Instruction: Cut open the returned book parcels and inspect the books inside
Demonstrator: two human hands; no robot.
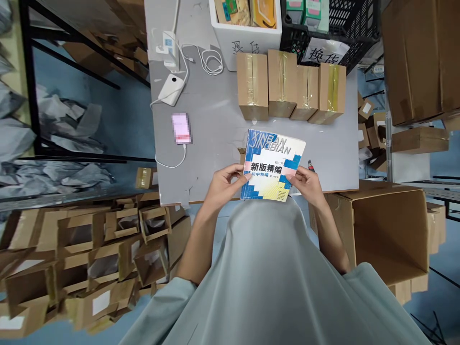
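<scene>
I hold a blue, white and yellow paperback book [272,163] with Chinese print over the near edge of a grey table [215,120]. My left hand [224,184] grips the book's left edge, thumb on the cover. On the book's lower right edge my right hand [305,184] is closed. A small piece of brown cardboard [242,154] peeks out beside the book's left side.
Several taped brown boxes [291,88] stand in a row behind the book. A phone [181,128], white charger [170,88] and cables lie at the table's left. A white bin [247,45] and black crate [334,28] sit at the back. An open carton [388,230] stands at my right, and folded cartons [89,258] are heaped at my left.
</scene>
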